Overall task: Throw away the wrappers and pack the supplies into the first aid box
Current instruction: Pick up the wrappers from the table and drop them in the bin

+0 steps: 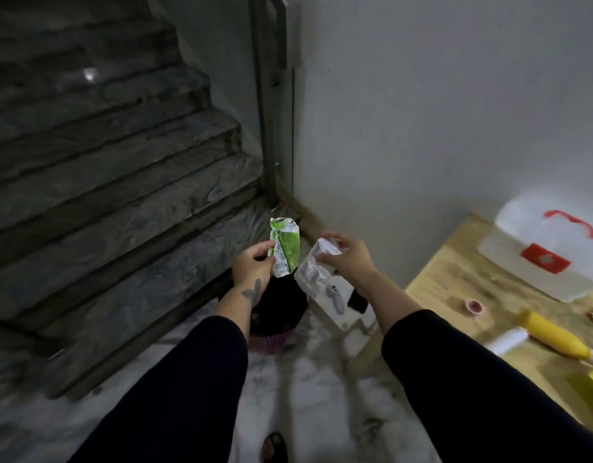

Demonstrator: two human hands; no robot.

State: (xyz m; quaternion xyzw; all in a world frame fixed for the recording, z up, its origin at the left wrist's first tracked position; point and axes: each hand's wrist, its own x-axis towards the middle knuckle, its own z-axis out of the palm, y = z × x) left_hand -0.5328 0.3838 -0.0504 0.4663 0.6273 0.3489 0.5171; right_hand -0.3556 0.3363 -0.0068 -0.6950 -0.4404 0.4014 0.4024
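Note:
My left hand [253,265] pinches a green and white wrapper [284,250], held upright. My right hand [348,253] holds a clear, silvery plastic wrapper [313,270] by its upper end. Both wrappers hang above a dark bin [281,312] with a pink rim on the floor. The white first aid box [542,255], shut, with a red handle and a red clasp, stands on the wooden table [455,285] at the right. A yellow bottle [555,335], a white roll [507,342] and a small pink tape roll [473,307] lie on the table.
Dark stone stairs [114,182] rise at the left. A white stool [351,315] with a grey object and a black object on it stands between the bin and the table. A grey wall is behind. My foot [273,447] shows on the marble floor.

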